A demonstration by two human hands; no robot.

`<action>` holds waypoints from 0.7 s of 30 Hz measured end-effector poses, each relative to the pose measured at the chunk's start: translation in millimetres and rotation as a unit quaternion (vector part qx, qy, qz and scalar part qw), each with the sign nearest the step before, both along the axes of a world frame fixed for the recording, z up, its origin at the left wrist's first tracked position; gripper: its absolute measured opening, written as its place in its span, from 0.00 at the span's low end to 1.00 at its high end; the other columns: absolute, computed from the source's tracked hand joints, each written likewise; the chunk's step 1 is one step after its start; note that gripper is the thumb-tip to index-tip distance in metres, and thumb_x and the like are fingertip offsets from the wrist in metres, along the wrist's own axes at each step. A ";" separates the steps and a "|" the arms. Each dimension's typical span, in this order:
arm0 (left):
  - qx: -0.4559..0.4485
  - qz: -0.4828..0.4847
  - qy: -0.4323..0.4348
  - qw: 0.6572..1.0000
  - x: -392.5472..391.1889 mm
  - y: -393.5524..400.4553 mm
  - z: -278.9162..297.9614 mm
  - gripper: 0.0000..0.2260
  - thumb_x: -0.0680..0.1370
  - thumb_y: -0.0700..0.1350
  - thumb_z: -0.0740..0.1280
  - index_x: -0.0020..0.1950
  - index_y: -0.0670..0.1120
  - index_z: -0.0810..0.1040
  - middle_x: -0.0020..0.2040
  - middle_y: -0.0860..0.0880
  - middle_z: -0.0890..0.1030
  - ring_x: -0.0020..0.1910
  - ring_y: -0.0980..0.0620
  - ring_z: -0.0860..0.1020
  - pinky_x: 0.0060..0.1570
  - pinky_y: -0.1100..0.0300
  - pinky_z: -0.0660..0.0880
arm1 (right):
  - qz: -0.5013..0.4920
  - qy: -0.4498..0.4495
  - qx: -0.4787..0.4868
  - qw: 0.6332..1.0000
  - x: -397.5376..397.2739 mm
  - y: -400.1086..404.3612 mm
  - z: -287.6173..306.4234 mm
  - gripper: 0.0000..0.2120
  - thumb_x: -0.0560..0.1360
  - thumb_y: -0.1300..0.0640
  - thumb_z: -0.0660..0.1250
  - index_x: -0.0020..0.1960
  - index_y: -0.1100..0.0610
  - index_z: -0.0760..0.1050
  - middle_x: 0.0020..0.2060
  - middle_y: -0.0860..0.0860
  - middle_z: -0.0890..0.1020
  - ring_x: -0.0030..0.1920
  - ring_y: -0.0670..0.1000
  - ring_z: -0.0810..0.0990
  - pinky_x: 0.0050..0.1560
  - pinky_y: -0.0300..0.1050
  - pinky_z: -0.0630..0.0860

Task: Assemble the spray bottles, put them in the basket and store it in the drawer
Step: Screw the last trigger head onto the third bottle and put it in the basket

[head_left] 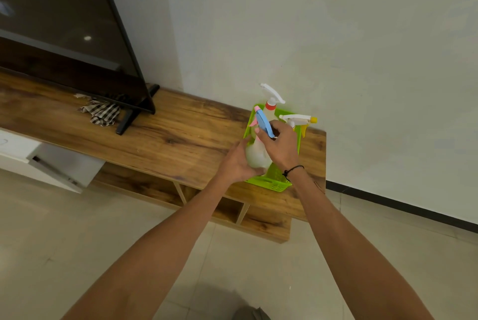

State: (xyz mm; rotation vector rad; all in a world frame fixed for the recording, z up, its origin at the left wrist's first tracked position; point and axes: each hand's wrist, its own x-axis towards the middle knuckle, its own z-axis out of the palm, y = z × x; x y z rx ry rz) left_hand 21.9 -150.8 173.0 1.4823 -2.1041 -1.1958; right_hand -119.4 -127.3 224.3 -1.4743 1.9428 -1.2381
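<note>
A lime green basket (274,183) sits near the right end of the wooden TV cabinet (181,138). My left hand (239,162) grips the pale translucent bottle body (256,155) over the basket's near part. My right hand (280,145) holds the blue and pink spray head (264,123) at that bottle's neck. Two more spray bottles stand at the basket's far end: one with a white trigger and red collar (271,102), one with a white trigger and yellow nozzle (300,120).
A large TV (64,30) stands on the cabinet's left part, with a checked cloth (102,111) by its foot. A white drawer (59,167) hangs open below the cabinet top at left. The wall is right behind the basket. Pale floor tiles lie below.
</note>
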 end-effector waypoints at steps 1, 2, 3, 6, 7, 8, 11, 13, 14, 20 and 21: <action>-0.001 -0.001 -0.001 1.000 1.2 0.4 0.3 0.55 0.63 0.57 0.84 0.84 0.54 0.57 0.74 0.49 0.72 0.72 0.46 0.74 0.67 0.42 0.76 | -0.002 0.005 0.005 1.000 0.2 2.1 0.0 0.15 0.76 0.51 0.76 0.44 0.63 0.79 0.35 0.49 0.77 0.36 0.48 0.72 0.36 0.38 0.67; -0.003 -0.002 -0.001 1.000 2.6 1.0 0.0 0.55 0.63 0.57 0.84 0.84 0.54 0.57 0.74 0.49 0.72 0.71 0.46 0.74 0.66 0.43 0.76 | -0.001 0.005 0.010 1.000 0.3 4.8 0.3 0.14 0.76 0.51 0.77 0.46 0.61 0.79 0.36 0.48 0.78 0.37 0.48 0.75 0.38 0.38 0.70; -0.005 -0.003 -0.003 1.000 3.9 1.7 -0.6 0.55 0.63 0.58 0.84 0.84 0.54 0.58 0.73 0.50 0.73 0.71 0.46 0.74 0.65 0.43 0.77 | 0.004 0.004 0.013 1.000 0.8 8.1 0.9 0.14 0.75 0.50 0.78 0.48 0.60 0.80 0.39 0.47 0.80 0.40 0.47 0.77 0.42 0.39 0.74; -0.012 0.001 -0.002 1.000 7.5 6.7 0.1 0.52 0.62 0.62 0.82 0.81 0.57 0.60 0.71 0.52 0.73 0.70 0.47 0.75 0.62 0.45 0.79 | 0.031 0.008 0.014 0.999 3.0 19.4 1.7 0.16 0.74 0.48 0.79 0.54 0.57 0.81 0.46 0.47 0.84 0.48 0.47 0.83 0.51 0.40 0.80; -0.013 0.002 0.004 1.000 8.0 8.4 0.8 0.51 0.61 0.65 0.81 0.80 0.60 0.60 0.71 0.53 0.73 0.70 0.48 0.74 0.62 0.45 0.79 | 0.036 0.009 0.014 0.999 3.7 23.2 1.0 0.17 0.73 0.47 0.79 0.54 0.56 0.81 0.48 0.46 0.84 0.50 0.46 0.83 0.52 0.39 0.80; -0.012 0.003 0.009 1.000 8.5 10.1 1.7 0.51 0.61 0.67 0.79 0.79 0.62 0.58 0.72 0.53 0.73 0.71 0.49 0.74 0.62 0.45 0.79 | 0.036 0.011 0.015 0.999 4.2 27.3 -0.2 0.18 0.73 0.45 0.79 0.55 0.55 0.81 0.49 0.45 0.85 0.51 0.45 0.83 0.51 0.37 0.80; -0.002 0.005 0.005 1.000 10.0 13.1 5.1 0.55 0.60 0.71 0.76 0.82 0.62 0.53 0.76 0.54 0.70 0.74 0.49 0.71 0.65 0.45 0.77 | 0.031 0.015 0.009 0.999 1.3 40.9 -6.1 0.21 0.72 0.41 0.78 0.57 0.53 0.80 0.51 0.43 0.84 0.52 0.41 0.82 0.47 0.31 0.79; -0.002 0.001 0.003 1.000 10.5 13.7 5.0 0.55 0.61 0.71 0.75 0.83 0.62 0.52 0.77 0.54 0.68 0.75 0.48 0.70 0.66 0.44 0.76 | 0.050 0.001 0.006 0.999 -1.8 50.0 -10.4 0.22 0.72 0.40 0.78 0.58 0.52 0.80 0.52 0.42 0.84 0.54 0.41 0.82 0.46 0.32 0.80; -0.003 -0.002 0.004 1.000 10.4 14.0 4.7 0.55 0.62 0.71 0.75 0.83 0.62 0.51 0.77 0.54 0.68 0.75 0.48 0.70 0.66 0.43 0.76 | 0.060 -0.004 0.005 0.998 -3.4 53.7 -12.2 0.23 0.72 0.41 0.79 0.59 0.52 0.80 0.53 0.42 0.83 0.55 0.40 0.81 0.46 0.32 0.80; -0.017 0.011 -0.014 1.000 7.7 11.8 2.2 0.55 0.64 0.67 0.78 0.84 0.56 0.54 0.77 0.50 0.69 0.76 0.45 0.70 0.66 0.46 0.75 | -0.037 -0.027 -0.060 0.997 -9.2 63.4 -19.8 0.18 0.79 0.40 0.67 0.51 0.55 0.80 0.45 0.46 0.84 0.46 0.42 0.82 0.42 0.35 0.77; -0.018 0.010 -0.013 1.000 7.6 11.2 1.3 0.55 0.64 0.66 0.78 0.84 0.55 0.55 0.77 0.50 0.69 0.76 0.45 0.70 0.67 0.46 0.74 | -0.084 -0.034 -0.064 0.994 -10.4 62.7 -22.9 0.15 0.80 0.42 0.67 0.50 0.54 0.79 0.44 0.46 0.83 0.44 0.42 0.81 0.42 0.40 0.78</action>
